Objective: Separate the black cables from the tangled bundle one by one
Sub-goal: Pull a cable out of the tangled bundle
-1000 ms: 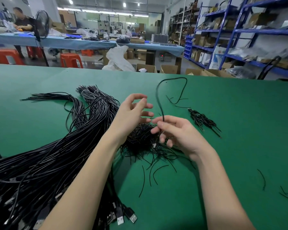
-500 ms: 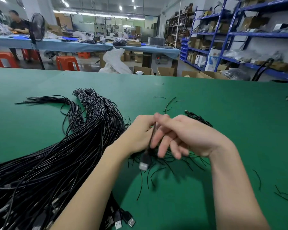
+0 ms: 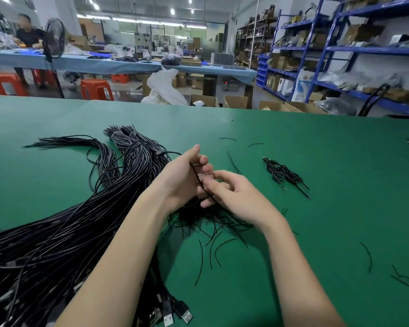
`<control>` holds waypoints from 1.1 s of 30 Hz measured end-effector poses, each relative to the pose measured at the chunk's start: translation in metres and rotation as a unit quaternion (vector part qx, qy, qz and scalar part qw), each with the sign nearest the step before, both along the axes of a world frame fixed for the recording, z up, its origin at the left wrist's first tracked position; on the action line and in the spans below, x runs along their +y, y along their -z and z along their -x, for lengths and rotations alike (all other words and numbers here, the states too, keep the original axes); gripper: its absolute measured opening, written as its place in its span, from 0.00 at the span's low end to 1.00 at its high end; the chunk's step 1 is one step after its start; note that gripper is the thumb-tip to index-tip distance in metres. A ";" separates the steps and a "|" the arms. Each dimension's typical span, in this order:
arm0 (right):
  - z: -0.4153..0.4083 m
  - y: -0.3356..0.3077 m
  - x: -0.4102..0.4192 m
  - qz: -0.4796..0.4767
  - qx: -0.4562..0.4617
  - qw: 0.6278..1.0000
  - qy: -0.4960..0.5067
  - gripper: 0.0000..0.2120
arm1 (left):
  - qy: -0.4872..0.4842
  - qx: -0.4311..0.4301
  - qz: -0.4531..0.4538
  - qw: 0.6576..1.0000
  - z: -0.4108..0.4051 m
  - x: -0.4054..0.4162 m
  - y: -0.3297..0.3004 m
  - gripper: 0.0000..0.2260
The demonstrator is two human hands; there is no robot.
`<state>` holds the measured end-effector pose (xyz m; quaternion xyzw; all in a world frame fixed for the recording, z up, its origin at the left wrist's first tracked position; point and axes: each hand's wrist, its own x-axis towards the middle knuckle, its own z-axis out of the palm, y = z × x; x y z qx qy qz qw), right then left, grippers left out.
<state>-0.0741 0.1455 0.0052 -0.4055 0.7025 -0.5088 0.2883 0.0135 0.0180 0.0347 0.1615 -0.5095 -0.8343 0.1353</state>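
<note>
A big bundle of black cables point(image 3: 64, 223) sprawls over the left half of the green table point(image 3: 328, 161), its USB plugs point(image 3: 175, 315) at the near edge. Both hands meet at the table's middle over a dark heap of short black pieces point(image 3: 198, 218). My left hand point(image 3: 182, 178) has its fingers curled round one black cable point(image 3: 195, 175) that runs from the bundle across its palm. My right hand point(image 3: 234, 197) pinches the same cable just below, thumb against fingers.
A small pile of black pieces point(image 3: 283, 174) lies to the right of the hands. Loose short strands point(image 3: 366, 256) are scattered at the near right and behind the hands. Beyond the far table edge stand cardboard boxes point(image 3: 236, 101), blue shelving point(image 3: 328, 50) and a seated person point(image 3: 26, 34).
The looped cable raised a second ago has come down. Half a second ago its plug hung below the hands; now the hands are higher and the cable runs taut between them.
</note>
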 end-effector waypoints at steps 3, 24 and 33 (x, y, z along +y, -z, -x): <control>-0.003 -0.001 0.002 -0.045 -0.015 0.999 -0.019 0.14 | -0.107 -0.012 0.069 0.992 0.000 -0.004 -0.001 0.19; 0.010 -0.008 0.035 -0.074 -0.022 0.970 -0.229 0.11 | 0.083 0.138 -0.134 0.978 -0.011 -0.005 -0.007 0.21; 0.012 -0.003 0.031 -0.137 0.008 0.989 -0.047 0.17 | 0.152 0.187 -0.065 0.968 -0.015 -0.002 -0.009 0.34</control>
